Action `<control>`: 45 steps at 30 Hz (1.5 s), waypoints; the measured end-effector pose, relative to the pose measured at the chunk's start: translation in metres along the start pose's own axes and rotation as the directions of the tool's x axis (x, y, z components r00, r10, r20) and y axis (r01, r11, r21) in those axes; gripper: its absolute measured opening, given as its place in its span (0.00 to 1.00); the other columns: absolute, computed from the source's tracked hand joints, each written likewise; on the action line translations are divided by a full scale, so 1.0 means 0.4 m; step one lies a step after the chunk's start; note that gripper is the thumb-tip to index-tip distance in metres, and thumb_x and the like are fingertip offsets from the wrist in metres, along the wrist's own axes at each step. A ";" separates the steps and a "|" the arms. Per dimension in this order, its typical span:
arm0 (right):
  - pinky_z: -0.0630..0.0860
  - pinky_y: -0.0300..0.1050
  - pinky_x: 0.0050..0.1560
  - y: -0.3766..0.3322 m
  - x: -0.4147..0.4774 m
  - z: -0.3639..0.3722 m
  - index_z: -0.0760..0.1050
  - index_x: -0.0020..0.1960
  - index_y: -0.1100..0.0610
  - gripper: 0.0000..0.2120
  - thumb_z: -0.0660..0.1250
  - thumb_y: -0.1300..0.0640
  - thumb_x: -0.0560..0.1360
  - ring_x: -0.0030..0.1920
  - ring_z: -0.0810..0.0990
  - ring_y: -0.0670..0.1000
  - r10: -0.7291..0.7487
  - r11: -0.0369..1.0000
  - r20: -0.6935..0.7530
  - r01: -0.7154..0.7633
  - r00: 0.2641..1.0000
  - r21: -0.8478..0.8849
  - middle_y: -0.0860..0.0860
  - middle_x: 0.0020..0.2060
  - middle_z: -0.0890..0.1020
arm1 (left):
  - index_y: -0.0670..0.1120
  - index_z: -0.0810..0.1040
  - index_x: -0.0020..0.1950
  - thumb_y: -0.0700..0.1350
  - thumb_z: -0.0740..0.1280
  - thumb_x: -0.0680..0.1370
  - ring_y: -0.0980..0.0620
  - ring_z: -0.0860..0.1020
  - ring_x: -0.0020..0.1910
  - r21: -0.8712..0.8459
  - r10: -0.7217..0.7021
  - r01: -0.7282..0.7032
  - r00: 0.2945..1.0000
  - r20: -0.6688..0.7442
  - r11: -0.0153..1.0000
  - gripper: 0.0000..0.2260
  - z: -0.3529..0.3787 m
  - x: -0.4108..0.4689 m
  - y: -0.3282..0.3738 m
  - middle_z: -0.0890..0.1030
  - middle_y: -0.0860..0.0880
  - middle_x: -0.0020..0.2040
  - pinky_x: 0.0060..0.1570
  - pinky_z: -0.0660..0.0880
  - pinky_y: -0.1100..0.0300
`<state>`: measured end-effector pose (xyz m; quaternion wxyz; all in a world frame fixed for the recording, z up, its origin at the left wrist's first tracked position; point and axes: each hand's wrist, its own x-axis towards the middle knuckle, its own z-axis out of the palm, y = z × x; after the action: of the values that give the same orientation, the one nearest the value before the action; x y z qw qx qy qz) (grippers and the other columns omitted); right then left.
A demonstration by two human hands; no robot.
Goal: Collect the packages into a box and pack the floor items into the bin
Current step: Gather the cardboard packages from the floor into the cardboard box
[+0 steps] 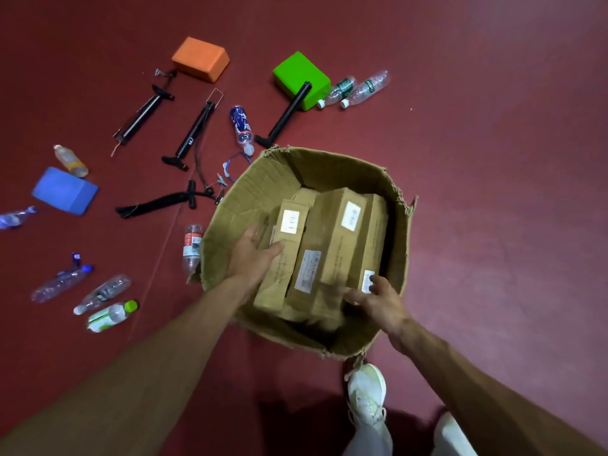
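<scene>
Packages [332, 245], long brown cardboard cartons, lie packed side by side inside the cardboard box [227, 209], which sits on the dark red floor [493, 192]. Several carry white printed labels [351, 216], the print too small to read. The box is worn and creased, its rim torn and ragged, its walls bowed outward. The left hand [251, 255] reaches in over the box's left wall, palm laid against the leftmost carton, fingers straight and released, thumb resting on the carton's top. The right hand [378, 299] is at the near ends of the rightmost cartons, its fingers [353, 296] bent over them; motion blur hides whether they are grasping. Left of the box and beyond it lie black tube-shaped pumps [141, 115] with T-handles, crumpled clear plastic bottles [367, 87] with green, blue and red-orange wrappers whose wording is unreadable, and three foam-like bricks: an orange block [200, 59], a green block [301, 77] and a blue block [64, 190]. A white shoe [367, 393] stands just on the near side of the box.
</scene>
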<state>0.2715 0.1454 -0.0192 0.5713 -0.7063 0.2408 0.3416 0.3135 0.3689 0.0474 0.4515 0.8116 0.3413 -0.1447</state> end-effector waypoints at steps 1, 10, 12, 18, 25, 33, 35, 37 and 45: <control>0.77 0.41 0.49 -0.002 -0.011 -0.002 0.68 0.65 0.52 0.27 0.74 0.52 0.70 0.49 0.79 0.46 0.017 0.999 -0.026 -0.017 1.000 -0.027 0.44 0.52 0.78 | 0.49 0.63 0.75 0.49 0.72 0.73 0.52 0.73 0.62 0.011 -0.016 0.016 1.000 0.013 1.000 0.32 0.000 -0.021 0.002 0.73 0.49 0.69 0.52 0.67 0.61; 0.72 0.46 0.43 -0.094 -0.295 -0.270 0.75 0.48 0.57 0.04 0.64 0.65 0.76 0.40 0.75 0.53 -0.009 0.995 -0.165 0.025 0.986 0.094 0.52 0.38 0.77 | 0.47 0.76 0.64 0.46 0.64 0.76 0.52 0.77 0.54 0.106 0.109 -0.141 0.958 0.264 0.984 0.16 0.127 -0.345 0.245 0.79 0.50 0.60 0.50 0.72 0.62; 0.71 0.43 0.39 -0.069 -0.404 -0.359 0.74 0.48 0.58 0.05 0.61 0.66 0.77 0.40 0.74 0.53 -0.021 0.988 -0.224 0.055 0.974 0.147 0.51 0.36 0.75 | 0.47 0.79 0.60 0.45 0.64 0.76 0.51 0.77 0.56 0.149 0.144 -0.203 0.932 0.333 0.968 0.13 0.181 -0.456 0.284 0.81 0.50 0.57 0.56 0.73 0.59; 0.75 0.52 0.52 0.203 -0.849 -0.636 0.73 0.61 0.63 0.14 0.64 0.64 0.76 0.46 0.75 0.53 0.026 0.980 -0.500 0.078 0.865 0.186 0.56 0.47 0.78 | 0.47 0.82 0.51 0.46 0.66 0.76 0.48 0.78 0.56 0.221 0.266 -0.450 0.785 0.559 0.865 0.08 0.389 -0.905 0.316 0.83 0.47 0.53 0.57 0.71 0.58; 0.74 0.51 0.57 0.590 -1.475 -0.872 0.75 0.61 0.59 0.17 0.67 0.55 0.74 0.47 0.76 0.51 0.124 0.966 -0.754 0.094 0.645 0.239 0.52 0.48 0.78 | 0.53 0.80 0.39 0.52 0.68 0.73 0.50 0.78 0.50 0.164 0.293 -0.643 0.543 0.787 0.748 0.05 0.563 -1.497 0.307 0.82 0.51 0.47 0.56 0.73 0.55; 0.75 0.57 0.60 0.801 -1.830 -1.064 0.75 0.61 0.57 0.17 0.67 0.53 0.74 0.55 0.79 0.54 0.256 0.930 -0.842 0.118 0.474 0.349 0.53 0.54 0.81 | 0.47 0.79 0.44 0.47 0.67 0.74 0.52 0.77 0.40 0.109 0.223 -0.803 0.289 0.931 0.586 0.05 0.743 -1.896 0.326 0.81 0.48 0.41 0.44 0.72 0.59; 0.75 0.57 0.60 0.823 -1.816 -1.125 0.74 0.62 0.57 0.18 0.67 0.52 0.74 0.56 0.79 0.54 0.264 0.917 -0.850 0.153 0.456 0.367 0.54 0.54 0.81 | 0.48 0.79 0.43 0.48 0.67 0.74 0.52 0.76 0.38 0.110 0.203 -0.814 0.270 0.941 0.571 0.04 0.819 -1.915 0.338 0.80 0.49 0.39 0.43 0.71 0.59; 0.75 0.57 0.61 0.840 -1.772 -1.190 0.73 0.62 0.57 0.18 0.67 0.52 0.75 0.55 0.79 0.54 0.273 0.904 -0.847 0.180 0.456 0.389 0.54 0.54 0.81 | 0.49 0.77 0.42 0.48 0.67 0.74 0.52 0.76 0.37 0.120 0.197 -0.798 0.287 0.937 0.591 0.04 0.914 -1.914 0.357 0.79 0.49 0.39 0.42 0.70 0.60; 0.77 0.50 0.52 0.854 -1.588 -1.531 0.69 0.66 0.59 0.22 0.67 0.53 0.75 0.45 0.77 0.52 0.411 0.811 -0.720 0.136 0.560 0.569 0.54 0.51 0.77 | 0.49 0.77 0.43 0.52 0.65 0.74 0.51 0.80 0.39 0.243 0.061 -0.725 0.366 0.929 0.644 0.07 1.257 -1.890 0.487 0.82 0.49 0.42 0.43 0.70 0.59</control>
<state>-0.2643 -0.5604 0.3123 0.5451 -0.5565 0.6235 -0.0660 -0.0644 -0.4396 0.3048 0.2800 0.7806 -0.2263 -0.5109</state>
